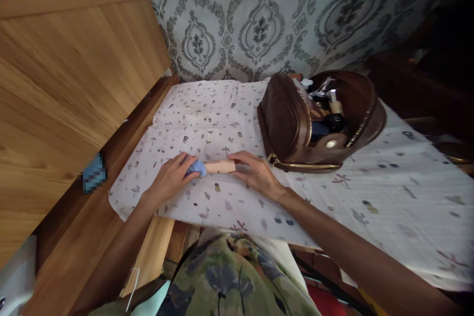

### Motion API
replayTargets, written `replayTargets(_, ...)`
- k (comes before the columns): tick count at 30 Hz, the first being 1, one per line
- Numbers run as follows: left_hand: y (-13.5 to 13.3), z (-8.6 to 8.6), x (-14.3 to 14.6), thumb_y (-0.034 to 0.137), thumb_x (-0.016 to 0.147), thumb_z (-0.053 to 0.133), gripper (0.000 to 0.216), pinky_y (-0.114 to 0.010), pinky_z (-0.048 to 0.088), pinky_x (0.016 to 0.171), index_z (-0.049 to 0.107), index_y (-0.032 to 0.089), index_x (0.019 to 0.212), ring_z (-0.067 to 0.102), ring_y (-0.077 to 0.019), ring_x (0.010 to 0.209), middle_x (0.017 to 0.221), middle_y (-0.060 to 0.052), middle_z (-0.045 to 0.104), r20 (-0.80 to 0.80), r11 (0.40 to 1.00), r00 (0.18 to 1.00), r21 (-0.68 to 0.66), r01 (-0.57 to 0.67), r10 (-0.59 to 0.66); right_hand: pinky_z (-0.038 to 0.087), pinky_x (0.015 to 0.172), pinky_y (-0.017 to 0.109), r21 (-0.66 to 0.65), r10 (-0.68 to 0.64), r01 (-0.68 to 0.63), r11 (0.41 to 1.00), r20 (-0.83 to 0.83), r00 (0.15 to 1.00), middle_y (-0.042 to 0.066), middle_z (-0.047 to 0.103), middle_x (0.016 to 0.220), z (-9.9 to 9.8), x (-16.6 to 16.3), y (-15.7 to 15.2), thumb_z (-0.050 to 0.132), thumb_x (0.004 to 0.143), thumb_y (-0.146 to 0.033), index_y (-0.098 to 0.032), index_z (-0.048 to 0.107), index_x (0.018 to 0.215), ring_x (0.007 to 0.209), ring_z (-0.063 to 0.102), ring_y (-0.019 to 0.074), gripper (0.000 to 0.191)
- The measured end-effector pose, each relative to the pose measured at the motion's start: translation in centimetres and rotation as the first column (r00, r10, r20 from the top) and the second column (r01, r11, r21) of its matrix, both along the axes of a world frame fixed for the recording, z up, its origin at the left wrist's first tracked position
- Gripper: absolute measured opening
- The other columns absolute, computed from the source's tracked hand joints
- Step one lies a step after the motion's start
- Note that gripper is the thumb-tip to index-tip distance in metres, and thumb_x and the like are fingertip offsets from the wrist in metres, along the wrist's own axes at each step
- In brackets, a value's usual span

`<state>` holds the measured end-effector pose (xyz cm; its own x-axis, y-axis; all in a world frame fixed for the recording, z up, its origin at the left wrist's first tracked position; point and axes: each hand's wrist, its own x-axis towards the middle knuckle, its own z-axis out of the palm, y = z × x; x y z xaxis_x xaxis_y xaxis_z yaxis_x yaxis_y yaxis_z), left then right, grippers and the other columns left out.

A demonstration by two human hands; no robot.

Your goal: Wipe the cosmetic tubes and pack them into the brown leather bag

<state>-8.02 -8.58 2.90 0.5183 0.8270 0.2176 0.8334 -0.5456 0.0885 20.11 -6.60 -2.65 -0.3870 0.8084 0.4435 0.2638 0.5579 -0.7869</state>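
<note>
Between left hand [173, 174], pinching a blue cloth [197, 168] at one end, and right hand [259, 173], gripping the other end, one beige tube [219, 166], brown bag [287, 118] beyond right hand, printed tablecloth [207, 121] underneath.

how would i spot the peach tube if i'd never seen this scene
On the white printed tablecloth, find the brown bag, then look lower left. The slim peach tube runs between the left hand and the right hand; its pale colour sets it apart from the blue cloth at its left end.
</note>
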Motion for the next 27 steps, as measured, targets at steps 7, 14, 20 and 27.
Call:
replayTargets(7,-1.1,-1.3,-2.7,0.037,0.098,0.053,0.031,-0.035,0.053,0.087,0.056,0.026,0.127,0.061,-0.0228,0.107,0.116,-0.006,0.062,0.113,0.990,0.993,-0.141,-0.003,0.020,0.059,0.090,0.043,-0.066,0.022,-0.018,0.998,0.053,0.998,0.009,0.065,0.110,-0.8,-0.3,0.6,0.071,0.088,-0.031,-0.022,0.069,0.118,0.095,0.069,0.0231,0.031)
replayTargets(14,-0.9,0.0,-0.6,0.035,0.103,0.043,0.023,-0.033,0.052,0.082,0.063,0.023,0.104,0.063,-0.0200,0.091,0.100,-0.004,0.065,0.172,0.994,0.983,-0.103,-0.046,0.064,0.057,0.083,0.039,-0.007,-0.020,0.022,1.000,0.213,0.977,0.010,0.067,0.110,-0.3,-0.5,0.3,0.075,0.085,-0.028,-0.021,0.071,0.109,0.095,0.066,0.0239,0.026)
replayTargets(20,0.1,-0.1,4.1,0.042,0.099,0.051,0.042,-0.037,0.050,0.096,0.048,0.026,0.137,0.061,-0.0242,0.116,0.127,-0.008,0.061,0.135,0.977,0.984,-0.160,0.139,-0.117,0.054,0.070,0.031,-0.093,0.022,-0.006,0.996,0.171,0.985,0.004,0.070,0.088,-0.5,-0.3,0.1,0.075,0.085,-0.032,-0.019,0.069,0.116,0.071,0.063,0.0175,0.034)
replayTargets(27,-0.1,-1.0,1.4,0.034,0.093,0.060,0.051,-0.036,0.052,0.088,0.043,0.026,0.140,0.062,-0.0248,0.106,0.121,-0.007,0.059,0.069,0.973,0.997,-0.228,0.048,-0.033,0.054,0.069,0.031,-0.238,0.026,-0.036,0.971,-0.049,0.998,0.003,0.070,0.090,-0.7,-0.4,0.3,0.077,0.079,-0.052,-0.020,0.071,0.113,0.073,0.062,0.0171,0.047)
